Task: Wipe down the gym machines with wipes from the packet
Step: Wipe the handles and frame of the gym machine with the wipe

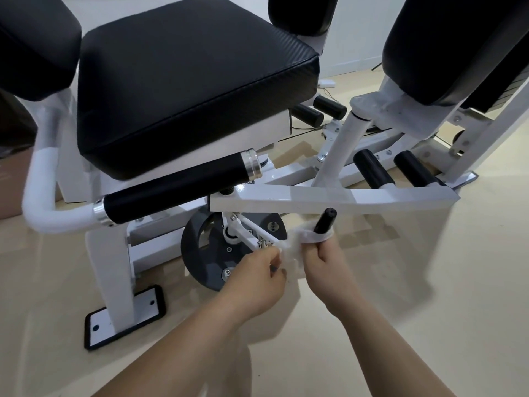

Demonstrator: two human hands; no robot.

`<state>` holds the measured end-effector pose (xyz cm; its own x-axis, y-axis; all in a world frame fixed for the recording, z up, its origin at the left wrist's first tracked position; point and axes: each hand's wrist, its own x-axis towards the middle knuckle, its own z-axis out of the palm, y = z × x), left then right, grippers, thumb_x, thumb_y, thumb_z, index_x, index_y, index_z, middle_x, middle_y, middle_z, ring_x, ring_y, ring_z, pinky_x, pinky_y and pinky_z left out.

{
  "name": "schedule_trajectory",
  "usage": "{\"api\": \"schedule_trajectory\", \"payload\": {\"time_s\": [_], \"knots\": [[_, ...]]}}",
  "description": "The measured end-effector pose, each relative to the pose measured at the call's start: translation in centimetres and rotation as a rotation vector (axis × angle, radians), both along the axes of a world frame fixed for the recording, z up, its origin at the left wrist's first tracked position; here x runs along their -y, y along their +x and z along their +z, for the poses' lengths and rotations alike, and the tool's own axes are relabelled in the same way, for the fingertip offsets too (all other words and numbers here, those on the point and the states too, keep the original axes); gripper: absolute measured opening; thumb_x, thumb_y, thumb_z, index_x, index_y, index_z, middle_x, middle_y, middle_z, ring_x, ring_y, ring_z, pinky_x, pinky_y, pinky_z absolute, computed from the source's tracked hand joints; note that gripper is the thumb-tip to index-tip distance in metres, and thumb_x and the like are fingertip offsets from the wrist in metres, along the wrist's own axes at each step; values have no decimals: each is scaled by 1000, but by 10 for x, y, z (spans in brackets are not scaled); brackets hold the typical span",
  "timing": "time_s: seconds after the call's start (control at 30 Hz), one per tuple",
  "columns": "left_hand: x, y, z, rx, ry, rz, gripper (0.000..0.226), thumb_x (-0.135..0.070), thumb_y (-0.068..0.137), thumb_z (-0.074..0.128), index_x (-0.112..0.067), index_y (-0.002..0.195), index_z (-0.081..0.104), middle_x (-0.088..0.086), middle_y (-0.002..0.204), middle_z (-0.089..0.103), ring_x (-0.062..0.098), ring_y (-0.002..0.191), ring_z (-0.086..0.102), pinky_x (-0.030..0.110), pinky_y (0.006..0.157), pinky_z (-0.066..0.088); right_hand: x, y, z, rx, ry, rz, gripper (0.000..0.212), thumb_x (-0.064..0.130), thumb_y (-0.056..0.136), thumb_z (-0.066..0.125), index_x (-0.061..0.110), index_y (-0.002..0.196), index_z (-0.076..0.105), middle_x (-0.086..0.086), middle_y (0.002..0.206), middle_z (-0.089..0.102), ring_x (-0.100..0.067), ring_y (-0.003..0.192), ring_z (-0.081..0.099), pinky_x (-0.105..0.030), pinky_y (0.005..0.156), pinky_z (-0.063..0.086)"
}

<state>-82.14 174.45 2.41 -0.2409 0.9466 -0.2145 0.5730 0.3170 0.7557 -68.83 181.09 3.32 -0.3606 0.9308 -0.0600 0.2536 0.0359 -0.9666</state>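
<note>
Pale beige floor point(429, 282) underfoot, a white wall point(355, 38) at the back, and a white-framed gym machine point(108, 253) fills the view. Its black padded seat point(194, 81) sits up top, with a black thigh pad point(458, 44) off to the right and another black pad point(31, 44) at the far left. Below the seat's front edge runs a black handle grip point(177, 187) with chrome collars, on a curved white tube. Down low, here's the action: a white wipe point(297, 245) is looped round the base of a short black lever handle point(325, 222) that pokes up just under the white cross beam point(329, 196). The right hand point(329, 265) grips the wipe's right end, fingers curled tight around it right beside the lever. The left hand point(257, 277) pinches the other end, fingers closed on the cloth, close against the white linkage in front of the grey round disc point(200, 253). The wipe bunches between the two hands. Both forearms reach in from the bottom of the view. Beyond the beam, two black foot rollers point(369, 167) lie side by side, and a white foot plate point(123, 316) with a black rim rests flat on the floor at lower left.
</note>
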Motion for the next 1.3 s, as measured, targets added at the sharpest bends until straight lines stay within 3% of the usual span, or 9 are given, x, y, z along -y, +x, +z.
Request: {"api": "schedule_trajectory", "payload": {"time_s": [0.13,0.3,0.37,0.5,0.6,0.8,0.97,1.07,1.3], "knots": [[-1,-2,-1,-20,-21,-45,13,-24,96,58,-33,87,56,-18,67,58,2,62,51,22,63,41,-1,-2,24,-45,194,-16,15,14,107,44,18,93,49,1,87,51,-1,70,51,-14,67,40],[-5,1,-3,-17,-11,-20,9,-25,93,58,-28,85,54,-15,66,54,4,59,46,27,64,43,-5,2,4,-10,89,-22,22,17,108,40,22,126,52,5,112,63,-5,104,60,-17,86,46],[-5,2,-2,-27,-32,-33,5,-27,91,58,-24,88,56,-11,76,60,9,63,50,30,68,49,0,4,-1,123,40,45,19,8,108,40,12,116,56,2,100,59,1,89,57,-5,73,40],[-4,1,-2,-54,-69,-31,5,-27,91,58,-22,91,56,-6,91,66,19,79,60,36,77,54,-2,2,3,51,46,20,19,14,108,45,13,92,56,12,81,58,4,70,53,-20,73,40],[-6,-1,0,-25,-50,-39,5,-25,95,58,-29,95,55,-11,101,66,12,91,62,28,82,52,-3,1,22,27,157,4,28,20,108,48,19,80,48,19,64,54,0,64,50,-15,65,37],[-6,2,-7,24,-84,-64,36,-31,92,57,-34,127,60,-12,120,65,7,113,62,32,101,51,-2,-1,27,-58,207,-71,16,17,109,42,30,110,51,7,105,62,9,92,56,-6,79,41],[-6,3,-8,-55,-88,-41,7,-30,93,59,-24,95,56,-9,107,67,17,92,64,37,87,56,4,2,6,59,35,35,26,13,110,38,26,93,53,7,82,56,3,68,50,-8,63,40],[-5,1,-10,-34,-50,-58,4,-27,94,58,-24,96,55,-9,105,67,15,91,64,31,86,55,2,1,26,-2,147,-7,30,15,109,45,27,84,54,18,70,56,1,64,49,-10,61,39],[-7,2,-6,-10,9,9,11,-27,93,58,-24,82,55,-9,76,61,11,69,55,28,63,46,3,-1,20,-19,112,-49,16,20,110,40,20,117,54,6,99,63,6,84,59,-13,73,44]]}}
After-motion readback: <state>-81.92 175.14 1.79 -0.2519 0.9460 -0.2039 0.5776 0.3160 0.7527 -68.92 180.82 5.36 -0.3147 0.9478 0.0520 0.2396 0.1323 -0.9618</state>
